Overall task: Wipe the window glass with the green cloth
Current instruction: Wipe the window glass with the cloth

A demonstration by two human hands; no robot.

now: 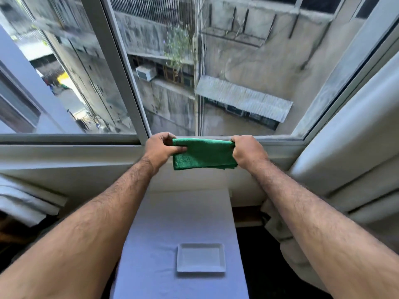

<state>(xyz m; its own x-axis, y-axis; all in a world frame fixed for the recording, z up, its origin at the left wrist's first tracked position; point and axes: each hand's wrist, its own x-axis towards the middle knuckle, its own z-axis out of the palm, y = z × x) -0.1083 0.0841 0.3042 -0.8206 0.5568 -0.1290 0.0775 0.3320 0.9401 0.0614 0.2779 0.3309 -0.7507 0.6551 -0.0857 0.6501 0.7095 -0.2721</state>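
A folded green cloth [204, 153] is stretched level between my two hands, just in front of the lower window frame. My left hand [160, 147] grips its left end, thumb on the front of the fabric. My right hand [248, 151] is closed on its right end. The window glass [233, 67] rises above the cloth; it looks dusty and streaked, with grey buildings showing through it. The cloth hangs below the pane's bottom edge and does not touch the glass. A second pane [71, 78] lies to the left, behind a white mullion [123, 78].
A narrow table with a pale cloth [179, 223] stands below my arms, with a white rectangular dish [200, 257] near its front. The white sill [64, 152] runs across under the window. Light curtains hang at the right [354, 160] and lie bunched at the left [26, 201].
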